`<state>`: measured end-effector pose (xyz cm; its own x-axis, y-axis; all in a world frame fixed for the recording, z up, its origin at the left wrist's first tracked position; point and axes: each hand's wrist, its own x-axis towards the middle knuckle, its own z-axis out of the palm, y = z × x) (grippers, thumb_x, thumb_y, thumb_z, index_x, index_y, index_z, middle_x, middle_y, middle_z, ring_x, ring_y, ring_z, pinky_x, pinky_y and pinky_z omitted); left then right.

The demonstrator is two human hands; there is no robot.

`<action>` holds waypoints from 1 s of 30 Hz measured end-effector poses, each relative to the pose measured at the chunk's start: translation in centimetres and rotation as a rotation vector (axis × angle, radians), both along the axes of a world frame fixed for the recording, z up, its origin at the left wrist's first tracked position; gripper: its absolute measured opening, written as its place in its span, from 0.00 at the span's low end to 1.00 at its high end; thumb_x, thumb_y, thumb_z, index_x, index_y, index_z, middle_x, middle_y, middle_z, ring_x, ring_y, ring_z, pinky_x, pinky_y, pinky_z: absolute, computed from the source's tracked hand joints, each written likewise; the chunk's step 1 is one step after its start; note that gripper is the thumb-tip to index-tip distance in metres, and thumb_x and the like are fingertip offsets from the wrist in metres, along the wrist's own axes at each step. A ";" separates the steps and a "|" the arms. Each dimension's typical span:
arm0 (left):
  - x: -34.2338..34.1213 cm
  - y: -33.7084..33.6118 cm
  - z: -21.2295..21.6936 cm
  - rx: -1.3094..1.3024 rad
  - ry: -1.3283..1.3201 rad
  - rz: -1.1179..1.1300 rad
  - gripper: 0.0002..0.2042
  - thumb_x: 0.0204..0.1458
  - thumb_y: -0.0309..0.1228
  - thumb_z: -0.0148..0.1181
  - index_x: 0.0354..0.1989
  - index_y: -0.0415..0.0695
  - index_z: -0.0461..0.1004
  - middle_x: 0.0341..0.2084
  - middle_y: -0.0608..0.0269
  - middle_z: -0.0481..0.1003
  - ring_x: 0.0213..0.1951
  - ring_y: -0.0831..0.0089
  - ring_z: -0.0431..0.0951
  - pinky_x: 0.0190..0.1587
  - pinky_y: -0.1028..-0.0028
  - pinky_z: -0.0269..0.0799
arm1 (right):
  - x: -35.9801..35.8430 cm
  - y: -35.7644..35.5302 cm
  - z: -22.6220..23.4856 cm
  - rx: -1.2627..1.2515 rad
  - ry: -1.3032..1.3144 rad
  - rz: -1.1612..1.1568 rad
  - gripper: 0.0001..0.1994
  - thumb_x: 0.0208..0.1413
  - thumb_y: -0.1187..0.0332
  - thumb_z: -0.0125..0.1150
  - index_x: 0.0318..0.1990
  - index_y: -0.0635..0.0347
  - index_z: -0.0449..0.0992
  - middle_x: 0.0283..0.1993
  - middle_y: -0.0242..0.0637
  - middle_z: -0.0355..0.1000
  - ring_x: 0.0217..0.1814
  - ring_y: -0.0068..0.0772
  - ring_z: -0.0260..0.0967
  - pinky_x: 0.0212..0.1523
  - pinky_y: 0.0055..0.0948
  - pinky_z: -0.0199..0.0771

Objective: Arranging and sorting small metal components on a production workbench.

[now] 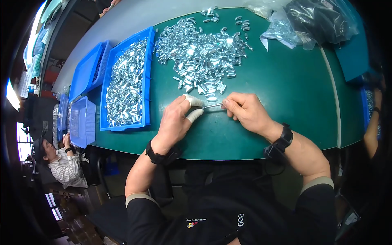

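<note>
My left hand has white covers on its thumb and forefinger, which pinch one end of a thin metal rod. The other end is gripped between the thumb and fingers of my right hand. Whether a small piece sits on the rod inside the left fingertips cannot be made out. Just beyond both hands spreads a loose heap of small shiny metal parts, short and silvery. One single metal part lies right by the rod.
Left of the heap, a blue tray holds many similar parts. Further left are a blue bin and a lighter blue basket. Plastic bags lie at the far right of the green table. Another person sits at left.
</note>
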<state>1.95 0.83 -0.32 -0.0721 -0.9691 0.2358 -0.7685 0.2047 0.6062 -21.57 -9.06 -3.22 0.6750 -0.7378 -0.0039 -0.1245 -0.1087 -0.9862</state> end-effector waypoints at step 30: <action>7.6 2.2 4.4 -0.248 -0.366 0.328 0.12 0.52 0.21 0.72 0.45 0.42 0.80 0.40 0.54 0.81 0.45 0.54 0.82 0.49 0.61 0.77 | -0.4 -0.3 0.2 -0.042 -0.107 -0.087 0.20 0.73 0.58 0.59 0.32 0.64 0.83 0.21 0.29 0.74 0.20 0.17 0.66 0.22 0.24 0.64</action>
